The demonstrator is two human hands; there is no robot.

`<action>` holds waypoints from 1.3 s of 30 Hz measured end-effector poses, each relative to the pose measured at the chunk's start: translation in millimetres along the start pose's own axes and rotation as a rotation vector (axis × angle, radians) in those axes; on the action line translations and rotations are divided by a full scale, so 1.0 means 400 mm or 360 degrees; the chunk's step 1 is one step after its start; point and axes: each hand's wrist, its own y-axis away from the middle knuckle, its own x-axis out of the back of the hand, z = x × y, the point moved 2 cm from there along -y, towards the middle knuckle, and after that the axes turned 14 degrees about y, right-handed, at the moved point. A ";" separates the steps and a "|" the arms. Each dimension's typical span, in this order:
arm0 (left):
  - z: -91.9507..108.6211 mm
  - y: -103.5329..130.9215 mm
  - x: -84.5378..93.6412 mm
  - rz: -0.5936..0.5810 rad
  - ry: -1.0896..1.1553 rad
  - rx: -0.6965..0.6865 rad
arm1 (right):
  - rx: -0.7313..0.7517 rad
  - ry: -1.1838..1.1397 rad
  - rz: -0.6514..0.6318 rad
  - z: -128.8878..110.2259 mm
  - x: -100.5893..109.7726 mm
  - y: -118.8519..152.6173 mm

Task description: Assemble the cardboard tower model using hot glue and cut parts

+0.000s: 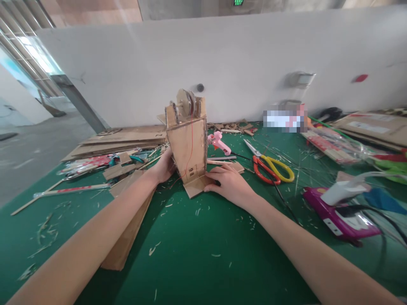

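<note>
A cardboard model (188,148) stands upright on the green table. A round cardboard wheel (184,103) sits on a stick between two uprights at its top, and a red thread (192,144) runs down its front face. My left hand (164,166) holds the model's lower left side, its fingertips partly hidden behind the cardboard. At the lower right, my right hand (229,183) grips the edge of the base flap (195,186), thumb in front and fingers bent over the side. A pink glue gun (218,143) lies just behind, to the right of the model.
Scissors (270,168) with red and yellow handles lie right of my right hand. A purple power strip (341,216) with plugs and cables is farther right. Cardboard sheets (127,140) are stacked at back left. A cardboard strip (127,241) lies under my left forearm. Scraps litter the table.
</note>
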 end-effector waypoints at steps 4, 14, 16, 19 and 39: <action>0.003 0.003 -0.007 0.0081 0.0042 -0.0044 | -0.0020 -0.0009 0.0042 0.000 0.001 0.004; 0.039 -0.014 0.009 -0.0056 0.0066 -0.0339 | -0.0080 -0.0028 0.0048 -0.008 0.005 0.002; 0.062 -0.013 -0.001 -0.0121 -0.0025 -0.0516 | -0.0098 -0.0034 0.0046 -0.010 0.008 0.002; 0.105 0.003 -0.024 -0.0285 -0.0212 -0.0697 | -0.0132 -0.0036 0.0036 -0.012 0.011 0.003; 0.131 0.067 -0.136 -0.0114 -0.0605 -0.0849 | -0.0155 0.0009 0.0014 -0.025 0.016 0.006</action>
